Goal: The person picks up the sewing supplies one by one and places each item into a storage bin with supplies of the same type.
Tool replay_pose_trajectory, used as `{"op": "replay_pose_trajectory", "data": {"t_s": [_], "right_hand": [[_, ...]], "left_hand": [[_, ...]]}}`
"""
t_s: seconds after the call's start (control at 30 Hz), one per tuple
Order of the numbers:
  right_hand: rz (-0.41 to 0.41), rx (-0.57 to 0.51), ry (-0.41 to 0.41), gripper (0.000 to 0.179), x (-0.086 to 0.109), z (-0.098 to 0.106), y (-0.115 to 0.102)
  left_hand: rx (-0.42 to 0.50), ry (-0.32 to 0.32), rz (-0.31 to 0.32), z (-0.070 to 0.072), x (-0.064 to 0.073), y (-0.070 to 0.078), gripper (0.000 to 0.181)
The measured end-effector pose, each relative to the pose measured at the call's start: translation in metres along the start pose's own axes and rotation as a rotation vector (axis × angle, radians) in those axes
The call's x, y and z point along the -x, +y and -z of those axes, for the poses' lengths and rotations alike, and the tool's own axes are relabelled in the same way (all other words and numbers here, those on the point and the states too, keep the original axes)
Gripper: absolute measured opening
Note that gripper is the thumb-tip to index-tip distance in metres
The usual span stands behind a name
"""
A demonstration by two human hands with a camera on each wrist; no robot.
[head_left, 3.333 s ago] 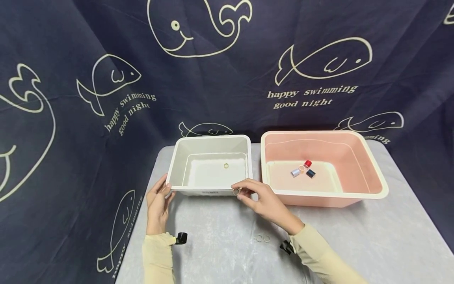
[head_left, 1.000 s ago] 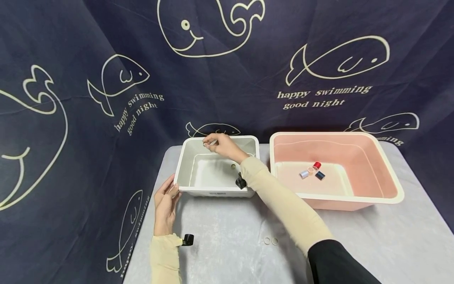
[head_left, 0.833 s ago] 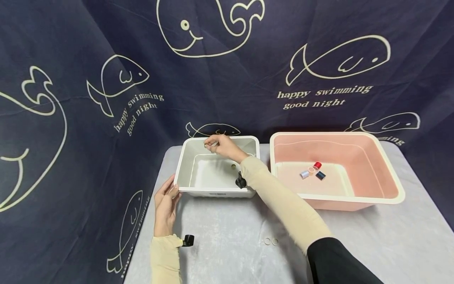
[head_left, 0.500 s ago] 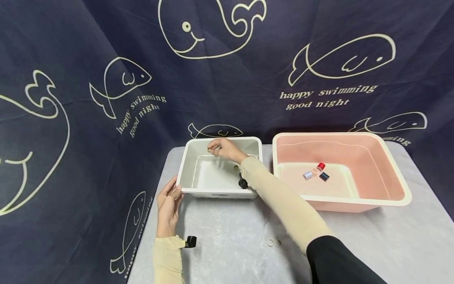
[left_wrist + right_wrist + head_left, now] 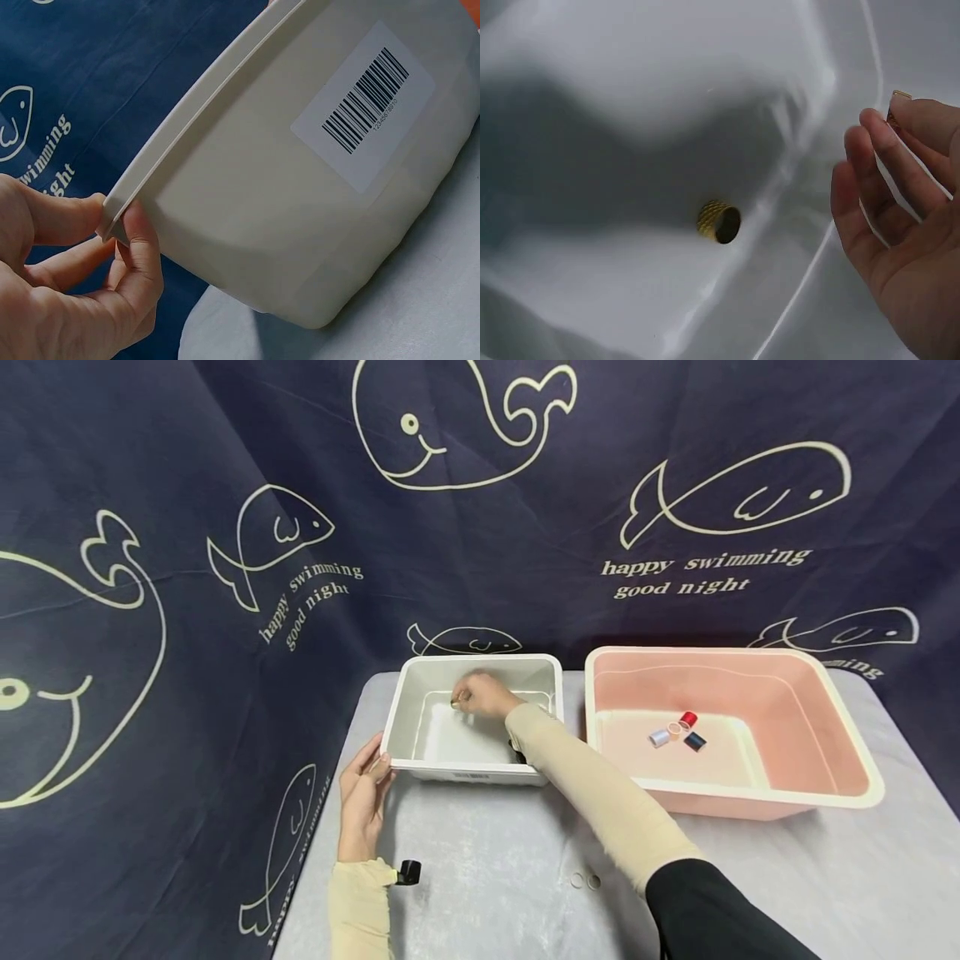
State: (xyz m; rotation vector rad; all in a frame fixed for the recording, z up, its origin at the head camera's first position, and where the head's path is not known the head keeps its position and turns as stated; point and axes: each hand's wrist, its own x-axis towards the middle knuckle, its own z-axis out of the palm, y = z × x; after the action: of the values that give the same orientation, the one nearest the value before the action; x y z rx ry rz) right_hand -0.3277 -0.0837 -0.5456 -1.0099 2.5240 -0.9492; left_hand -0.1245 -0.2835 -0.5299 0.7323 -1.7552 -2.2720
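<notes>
Plainly, the left hand [image 5: 363, 797] grips the white bin [image 5: 480, 767] at its near left corner, thumb and fingers pinching the rim. Down inside that bin, the right hand [image 5: 486, 696] pinches a gold ring [image 5: 902, 94] between thumb and finger, its other fingers loose. Near the right forearm, two thin rings [image 5: 589, 882] lie side by side on the counter [image 5: 480, 852]. Rightmost, the pink bin [image 5: 750, 794] holds a clustered white spool [image 5: 659, 738], pale hoop [image 5: 670, 731], red spool [image 5: 687, 720] and dark spool [image 5: 695, 742]. The left wrist view makes the barcode label [image 5: 364, 109] plain, tiny from the head; the right wrist view alone reveals a textured ring [image 5: 708, 219] on the white bin's floor.
</notes>
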Motion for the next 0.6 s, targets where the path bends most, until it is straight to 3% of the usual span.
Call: {"op": "replay_pose_trajectory", "data": {"t_s": [0.33, 0.6], "right_hand": [[-0.128, 0.126, -0.009, 0.015, 0.005, -0.005, 0.001], [-0.21, 0.193, -0.078, 0.014, 0.003, -0.014, 0.0]], "left_hand": [[-0.014, -0.002, -0.01, 0.0, 0.001, -0.001, 0.049], [-0.005, 0.011, -0.016, 0.002, 0.004, -0.001, 0.049]]}}
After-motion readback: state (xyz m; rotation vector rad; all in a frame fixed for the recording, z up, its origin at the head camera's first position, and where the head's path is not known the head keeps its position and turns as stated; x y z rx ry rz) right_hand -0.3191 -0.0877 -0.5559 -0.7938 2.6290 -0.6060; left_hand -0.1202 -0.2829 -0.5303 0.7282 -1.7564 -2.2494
